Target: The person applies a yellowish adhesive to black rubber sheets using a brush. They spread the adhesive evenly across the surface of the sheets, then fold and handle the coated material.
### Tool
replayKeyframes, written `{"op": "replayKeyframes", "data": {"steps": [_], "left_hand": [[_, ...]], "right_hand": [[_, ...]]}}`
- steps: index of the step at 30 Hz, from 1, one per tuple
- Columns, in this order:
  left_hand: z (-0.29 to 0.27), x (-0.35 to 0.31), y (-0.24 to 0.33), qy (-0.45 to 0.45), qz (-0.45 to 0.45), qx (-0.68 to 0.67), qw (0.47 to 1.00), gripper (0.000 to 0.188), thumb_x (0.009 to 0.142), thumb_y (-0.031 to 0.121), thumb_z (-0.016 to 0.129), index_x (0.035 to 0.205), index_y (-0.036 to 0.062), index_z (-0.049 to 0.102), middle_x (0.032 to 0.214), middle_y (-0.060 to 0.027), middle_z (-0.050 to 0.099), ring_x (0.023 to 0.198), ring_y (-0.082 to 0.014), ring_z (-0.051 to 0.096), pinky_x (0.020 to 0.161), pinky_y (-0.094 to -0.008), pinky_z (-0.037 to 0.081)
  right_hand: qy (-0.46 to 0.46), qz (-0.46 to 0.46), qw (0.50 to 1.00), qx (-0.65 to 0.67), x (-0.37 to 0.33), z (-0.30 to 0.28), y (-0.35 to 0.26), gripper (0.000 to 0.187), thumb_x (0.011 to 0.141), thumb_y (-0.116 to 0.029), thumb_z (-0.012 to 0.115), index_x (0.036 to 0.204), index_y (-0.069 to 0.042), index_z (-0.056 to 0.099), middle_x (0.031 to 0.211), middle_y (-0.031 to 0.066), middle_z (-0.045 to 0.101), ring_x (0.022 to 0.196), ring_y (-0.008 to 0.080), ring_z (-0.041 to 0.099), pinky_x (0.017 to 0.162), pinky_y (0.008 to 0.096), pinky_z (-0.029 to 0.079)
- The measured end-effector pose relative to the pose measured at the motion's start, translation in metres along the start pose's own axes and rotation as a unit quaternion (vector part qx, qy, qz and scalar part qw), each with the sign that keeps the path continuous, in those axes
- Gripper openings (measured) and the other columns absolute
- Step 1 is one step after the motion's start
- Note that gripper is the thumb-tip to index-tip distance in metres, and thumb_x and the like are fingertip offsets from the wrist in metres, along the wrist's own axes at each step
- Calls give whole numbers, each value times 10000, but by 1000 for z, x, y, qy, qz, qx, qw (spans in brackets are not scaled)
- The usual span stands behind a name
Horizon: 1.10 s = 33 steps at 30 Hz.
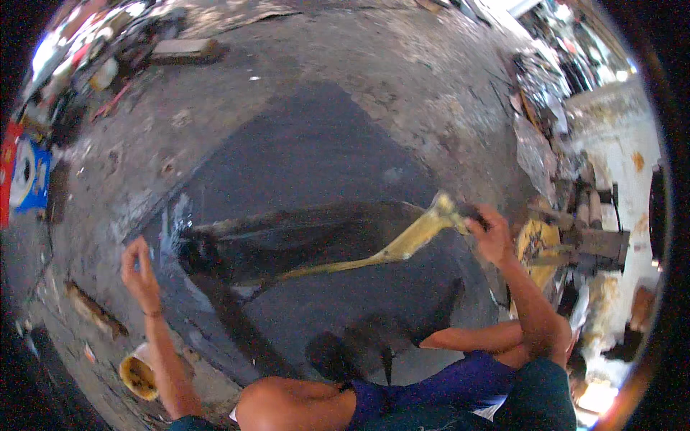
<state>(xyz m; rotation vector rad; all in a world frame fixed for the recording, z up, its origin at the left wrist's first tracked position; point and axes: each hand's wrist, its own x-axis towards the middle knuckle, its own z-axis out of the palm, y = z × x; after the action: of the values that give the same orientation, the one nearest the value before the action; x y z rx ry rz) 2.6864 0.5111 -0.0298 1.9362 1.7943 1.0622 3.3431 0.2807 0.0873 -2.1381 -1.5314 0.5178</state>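
Observation:
My right hand (494, 235) is closed at the right end of a long yellow strip (410, 244), where a small dark piece shows at my fingertips. The strip is wide near that hand and tapers leftward over a dark sheet (302, 158) spread on the floor. Beneath it, a long black piece (309, 233) stretches across the sheet; its left end is bunched and glossy. My left hand (140, 273) is raised by the sheet's left corner, fingers bent and apart, with nothing visible in them. The picture is blurred and grainy there.
A tub with yellow contents (140, 377) stands beside my left forearm. Close by lies a brownish block (93, 309). To the right are a metal tool stand (596, 241) and a yellow-stained piece (535, 248). Clutter lines both far sides, with a flat block (183, 50) at the far left.

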Motion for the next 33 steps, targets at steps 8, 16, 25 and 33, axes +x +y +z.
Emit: {"op": "replayKeyframes", "data": {"steps": [8,16,25,33], "left_hand": [[86,214,-167,-113,68,192,973,534,993,381,528,1360,-6,497,1383,-208,504,1287,-341,463,1078,-425,355],[117,172,-128,-32,44,325,944,588,1002,484,441,1386,40,473,1414,-157,474,1339,-321,407,1099,-448,340],[119,168,-101,-13,26,308,951,535,1004,468,455,1338,58,537,1409,-130,476,1327,-297,417,1070,-444,369],[114,170,-73,-27,6,303,952,541,1003,478,437,1382,96,497,1465,-98,425,1349,-303,398,1082,-481,331]], "right_hand": [[201,398,895,20,-41,18,34,470,895,-367,657,1133,37,638,1121,159,679,941,310,654,874,368,501],[140,482,859,-100,4,129,-9,462,899,-312,593,1177,56,601,1117,277,637,1079,421,592,932,493,453],[138,447,878,-95,134,149,-31,477,875,-318,612,1202,29,614,1125,270,637,1031,430,616,912,486,479],[144,409,898,-70,218,188,-78,364,876,-301,604,1001,39,637,1025,270,651,1000,461,609,876,512,486]]}}
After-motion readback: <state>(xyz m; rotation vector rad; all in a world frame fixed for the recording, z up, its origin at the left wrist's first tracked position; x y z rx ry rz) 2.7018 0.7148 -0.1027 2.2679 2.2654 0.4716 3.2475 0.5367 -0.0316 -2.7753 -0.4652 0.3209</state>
